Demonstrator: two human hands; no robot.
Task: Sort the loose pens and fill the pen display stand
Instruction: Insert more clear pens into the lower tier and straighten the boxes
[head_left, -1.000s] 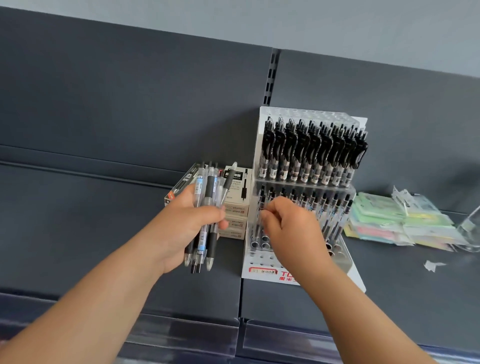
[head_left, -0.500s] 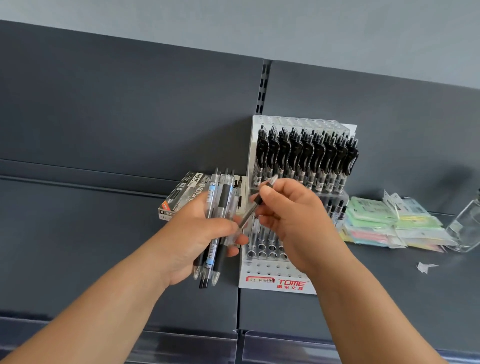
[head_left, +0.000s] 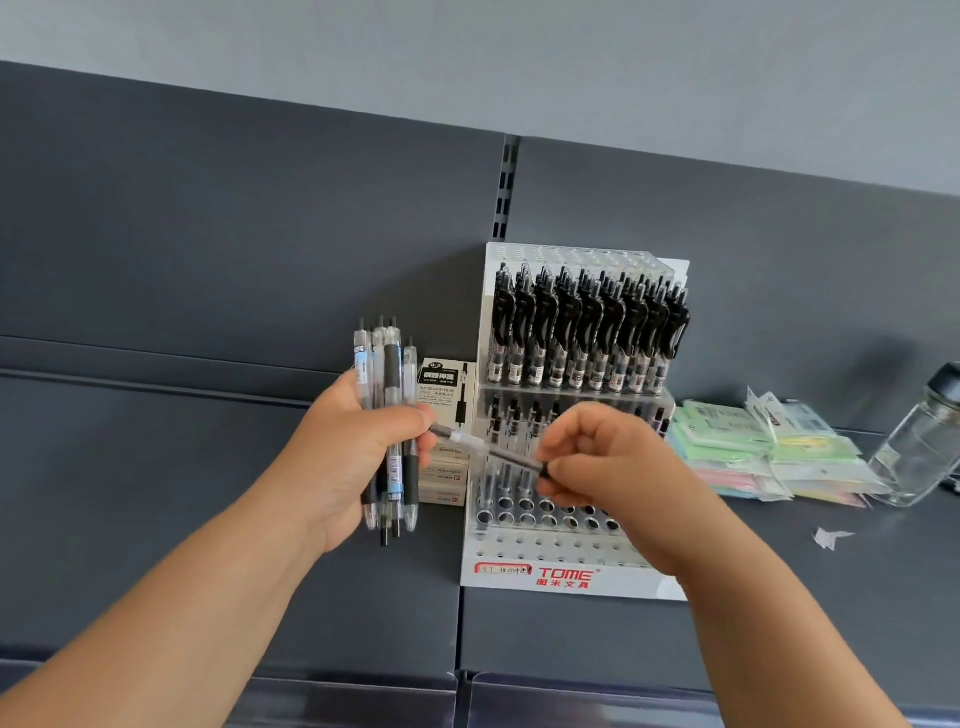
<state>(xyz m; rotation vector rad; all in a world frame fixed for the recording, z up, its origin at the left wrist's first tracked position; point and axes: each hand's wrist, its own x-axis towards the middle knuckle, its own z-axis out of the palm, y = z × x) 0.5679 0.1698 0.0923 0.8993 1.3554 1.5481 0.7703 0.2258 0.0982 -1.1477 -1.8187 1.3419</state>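
Observation:
My left hand (head_left: 345, 457) grips a bundle of several clear pens (head_left: 387, 374), held upright to the left of the white pen display stand (head_left: 561, 577). My right hand (head_left: 618, 467) pinches one black-and-clear pen (head_left: 493, 451) that lies nearly level, its far end touching the fingers of my left hand. The stand's top tier is full of black-clip pens (head_left: 587, 332). Its middle tier holds some pens, partly hidden by my right hand. In the lower tier I see a few pens at the left and several open tubes.
A stack of white pen boxes (head_left: 441, 395) stands between my left hand and the stand. Pastel packets (head_left: 748, 447) are piled right of the stand, with a glass jar (head_left: 919, 447) beyond them and a paper scrap (head_left: 831, 538) on the dark shelf.
My right hand left the stand's middle tier, took one pen from the bundle and has drawn it rightward and lower. My left hand lifted the bundle a little.

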